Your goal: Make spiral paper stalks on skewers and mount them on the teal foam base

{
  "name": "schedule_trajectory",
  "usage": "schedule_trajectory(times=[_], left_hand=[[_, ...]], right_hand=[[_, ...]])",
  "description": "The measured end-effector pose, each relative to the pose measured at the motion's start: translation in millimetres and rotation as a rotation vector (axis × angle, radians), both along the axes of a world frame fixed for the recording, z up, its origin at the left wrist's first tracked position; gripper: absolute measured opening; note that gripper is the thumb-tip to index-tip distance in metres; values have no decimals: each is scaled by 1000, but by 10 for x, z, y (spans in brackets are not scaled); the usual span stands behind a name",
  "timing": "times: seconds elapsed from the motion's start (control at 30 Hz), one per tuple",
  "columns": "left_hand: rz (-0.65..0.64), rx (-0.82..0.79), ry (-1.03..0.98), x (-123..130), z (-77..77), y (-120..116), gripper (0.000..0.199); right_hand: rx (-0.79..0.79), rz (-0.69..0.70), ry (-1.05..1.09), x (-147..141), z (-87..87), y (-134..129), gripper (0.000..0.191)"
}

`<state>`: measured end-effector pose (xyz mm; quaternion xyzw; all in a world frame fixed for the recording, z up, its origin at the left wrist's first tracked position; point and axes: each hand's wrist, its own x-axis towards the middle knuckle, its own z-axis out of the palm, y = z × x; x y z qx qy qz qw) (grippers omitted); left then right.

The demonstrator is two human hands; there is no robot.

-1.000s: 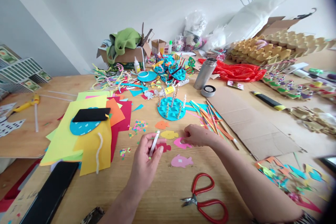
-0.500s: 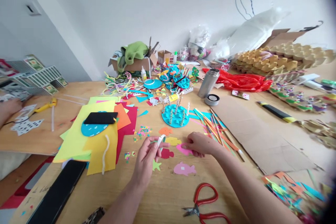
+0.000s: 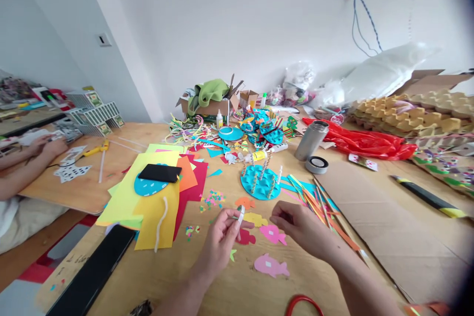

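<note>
Between the thumb and fingers of my left hand (image 3: 225, 237) is a small white strip (image 3: 241, 215), held above the table. My right hand (image 3: 296, 224) hovers just right of the yellow fish cutout (image 3: 255, 219), fingers pinched together; anything between them is too small to make out. Below it lies a bright pink fish (image 3: 273, 234) with a small white square on it. A lighter pink fish (image 3: 271, 265), also with a white square, is nearer me. A red fish (image 3: 246, 237) and a green star (image 3: 232, 255) sit by my left hand, partly hidden. An orange fish (image 3: 246, 203) lies farther back.
Behind the fish stands a blue scalloped disc (image 3: 260, 182) with twisted sticks. A steel flask (image 3: 311, 140) and its lid are right of it, cardboard (image 3: 385, 217) farther right. Red-handled scissors (image 3: 303, 299) show at the bottom edge. Another person's hands (image 3: 48, 145) are far left.
The view has shifted, so things sit lower and farther right. My right hand has lifted off the bright pink fish, which now shows a white square. My left hand still holds the white strip.
</note>
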<state>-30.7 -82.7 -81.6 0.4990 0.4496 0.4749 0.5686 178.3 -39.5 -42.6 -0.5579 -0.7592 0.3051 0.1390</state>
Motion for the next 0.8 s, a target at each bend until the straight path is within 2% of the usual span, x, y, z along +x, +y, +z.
schedule_trajectory(times=[0.1,0.2,0.4,0.5,0.7,0.8], left_hand=[[-4,23,29,-3,-7,-26,29],[10,62,68,-14,-3,-41,28],[47,158,123,-30,26,-37,20],[27,168,135,-22,19,-46,18],[30,184,175,13,-31,-58,19],[21,191,176,20,-19,-65,19]], right_hand=[[100,54,157,-264,231,-76,14],[107,94,205,-465,314,-82,11],[157,180,181,-586,180,-16,11],[200,175,147,-604,127,-27,11],[288,143,-53,-602,122,-112,14],[294,159,-55,-581,121,-114,14]])
